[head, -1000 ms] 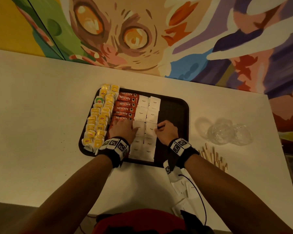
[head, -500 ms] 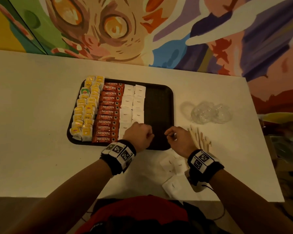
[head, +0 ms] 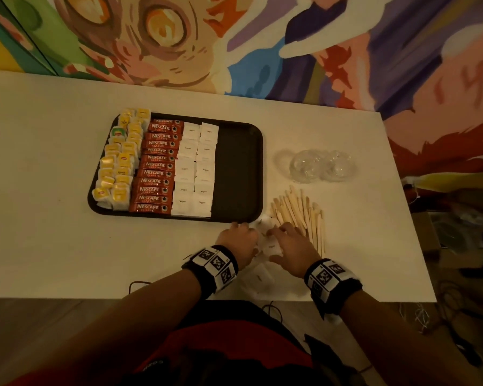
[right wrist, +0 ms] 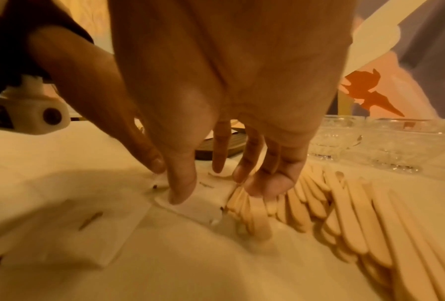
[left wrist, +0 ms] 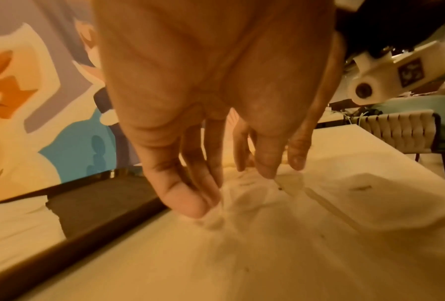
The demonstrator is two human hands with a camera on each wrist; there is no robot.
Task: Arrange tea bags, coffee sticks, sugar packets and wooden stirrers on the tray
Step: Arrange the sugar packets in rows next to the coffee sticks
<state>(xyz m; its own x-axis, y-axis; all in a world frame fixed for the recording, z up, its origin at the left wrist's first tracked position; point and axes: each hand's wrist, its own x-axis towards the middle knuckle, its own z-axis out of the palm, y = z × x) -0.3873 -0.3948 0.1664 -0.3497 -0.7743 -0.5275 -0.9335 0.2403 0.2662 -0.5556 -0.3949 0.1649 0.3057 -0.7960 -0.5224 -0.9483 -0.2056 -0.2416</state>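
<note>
Two hands work on the white table (head: 53, 246) just off the dark tray (head: 239, 168), at its five-o'clock corner: the left hand (head: 239, 239) reaches down with straight, loosely spread fingers touching the loose sugar packets (head: 271, 246), while the right hand (head: 292, 246) presses a packet with extended fingers, its outer fingers resting on the wooden stirrers (head: 301, 215) fanned at three o'clock of the hands. On the tray lie, from nine o'clock toward three, tea bags (head: 117, 168), coffee sticks (head: 156, 165) and more sugar packets, and glass bowls (head: 321, 165) sit at twelve o'clock of the stirrers.
</note>
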